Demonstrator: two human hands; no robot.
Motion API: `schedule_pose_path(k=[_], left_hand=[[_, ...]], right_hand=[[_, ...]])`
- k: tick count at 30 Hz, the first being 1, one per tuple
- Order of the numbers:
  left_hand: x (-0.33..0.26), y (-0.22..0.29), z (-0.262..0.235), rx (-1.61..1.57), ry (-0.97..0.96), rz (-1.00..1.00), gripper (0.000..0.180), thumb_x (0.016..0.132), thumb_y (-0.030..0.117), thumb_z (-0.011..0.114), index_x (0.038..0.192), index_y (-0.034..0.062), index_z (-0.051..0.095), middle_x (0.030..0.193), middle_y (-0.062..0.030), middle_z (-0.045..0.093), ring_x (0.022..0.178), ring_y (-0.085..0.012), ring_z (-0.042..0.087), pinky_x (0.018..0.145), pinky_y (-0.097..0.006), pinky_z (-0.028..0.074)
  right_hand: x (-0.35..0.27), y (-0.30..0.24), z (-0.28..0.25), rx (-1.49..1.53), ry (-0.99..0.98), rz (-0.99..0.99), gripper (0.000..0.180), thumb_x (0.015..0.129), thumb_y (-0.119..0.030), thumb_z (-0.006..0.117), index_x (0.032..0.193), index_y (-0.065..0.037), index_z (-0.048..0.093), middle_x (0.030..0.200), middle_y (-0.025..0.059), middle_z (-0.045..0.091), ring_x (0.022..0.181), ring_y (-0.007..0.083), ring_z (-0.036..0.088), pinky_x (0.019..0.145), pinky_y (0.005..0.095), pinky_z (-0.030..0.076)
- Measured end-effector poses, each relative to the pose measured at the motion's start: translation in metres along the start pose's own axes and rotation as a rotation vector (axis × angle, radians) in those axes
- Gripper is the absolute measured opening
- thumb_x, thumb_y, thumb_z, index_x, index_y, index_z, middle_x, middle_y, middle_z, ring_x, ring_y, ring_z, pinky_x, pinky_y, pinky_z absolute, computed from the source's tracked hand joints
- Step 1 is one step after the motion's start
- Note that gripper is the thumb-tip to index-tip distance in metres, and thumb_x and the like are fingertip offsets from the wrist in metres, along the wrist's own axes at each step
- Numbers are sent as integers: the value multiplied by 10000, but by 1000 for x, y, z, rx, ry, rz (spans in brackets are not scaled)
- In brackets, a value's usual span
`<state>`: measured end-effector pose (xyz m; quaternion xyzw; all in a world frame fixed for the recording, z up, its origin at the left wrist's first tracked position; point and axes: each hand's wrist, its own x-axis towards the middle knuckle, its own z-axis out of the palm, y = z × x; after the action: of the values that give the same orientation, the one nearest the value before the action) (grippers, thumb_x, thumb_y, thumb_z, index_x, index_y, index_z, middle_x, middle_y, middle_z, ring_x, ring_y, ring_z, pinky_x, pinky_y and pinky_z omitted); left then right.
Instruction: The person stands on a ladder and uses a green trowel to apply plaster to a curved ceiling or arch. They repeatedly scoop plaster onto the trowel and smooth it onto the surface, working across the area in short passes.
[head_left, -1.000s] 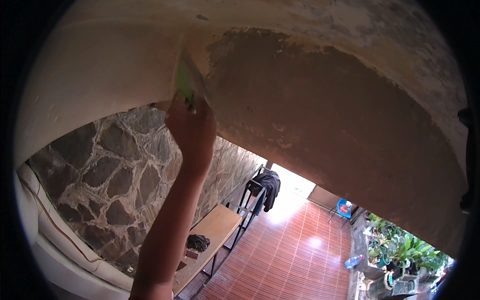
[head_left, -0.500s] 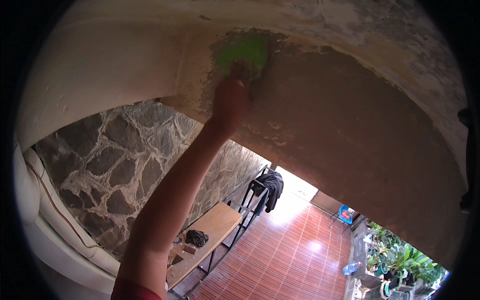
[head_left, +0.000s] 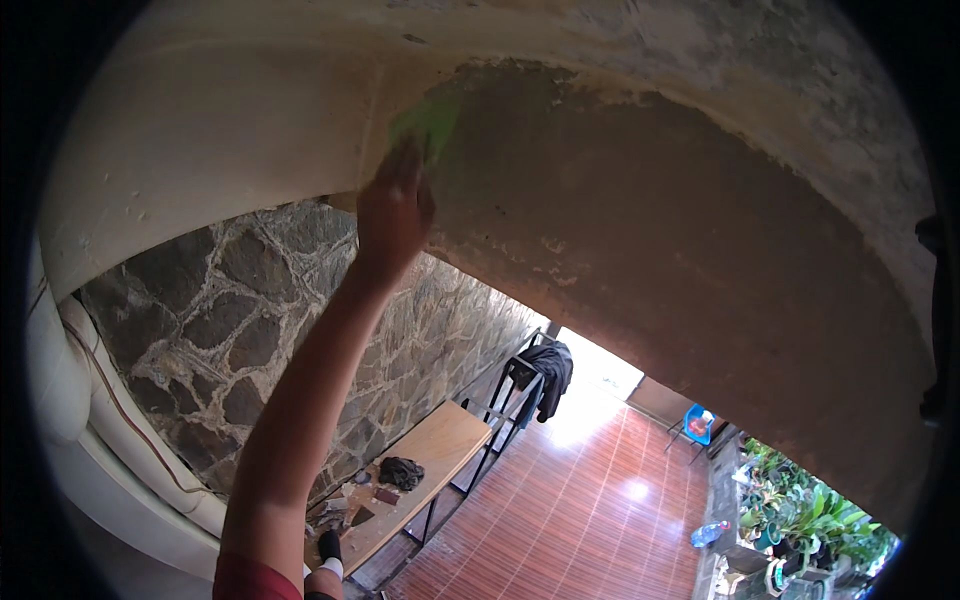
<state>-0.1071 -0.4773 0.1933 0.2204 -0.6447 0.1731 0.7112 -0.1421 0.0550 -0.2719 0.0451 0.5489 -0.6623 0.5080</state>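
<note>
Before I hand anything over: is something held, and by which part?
The left hand holds a green tool by its near end; blur hides the exact grip.

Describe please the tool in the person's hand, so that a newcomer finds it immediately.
Find the large dark brown patch overhead. At its left end, a hand holds the tool. Though blurred, it stands out as green against the patch and the beige surface beside it.
</note>
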Motion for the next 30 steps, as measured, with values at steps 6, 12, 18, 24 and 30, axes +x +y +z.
schedule_pose_path(k=[6,12,18,24,30], left_hand=[[34,6,40,252,-489,-162,606,728,-27,542,1322,-23,422,1235,-257,527,1039,-354,599,853,-392,528],[-25,35,28,-73,-305,220,640,724,-46,544,1345,-18,389,1400,-250,360,1214,-354,478,953,-410,479],[-49,54,-23,-133,-276,372,580,757,-92,509,1322,28,453,1330,-185,482,1197,-332,505,978,-416,471],[38,64,19,-165,-72,377,610,699,-60,585,1292,10,462,1283,-201,511,1188,-359,501,1010,-444,431],[48,69,54,-138,-74,449,629,718,-48,582,1324,13,427,1361,-209,432,1244,-361,442,1051,-451,384]], right_hand=[[-13,-13,8,-25,22,9,425,932,-266,549,1301,-69,473,867,28,622,458,45,350,415,190,282],[-4,5,2,-16,24,-44,432,923,-297,554,1283,-66,494,839,20,607,470,47,366,413,194,286],[-14,-16,7,-49,9,-35,437,921,-302,557,1284,-66,494,837,19,608,472,47,370,414,195,288],[-22,-25,13,-72,9,-33,443,918,-307,559,1284,-67,494,835,18,608,475,48,374,414,196,289],[-25,-29,9,-75,23,-32,448,916,-312,562,1285,-68,494,833,17,609,477,48,378,414,196,290]])
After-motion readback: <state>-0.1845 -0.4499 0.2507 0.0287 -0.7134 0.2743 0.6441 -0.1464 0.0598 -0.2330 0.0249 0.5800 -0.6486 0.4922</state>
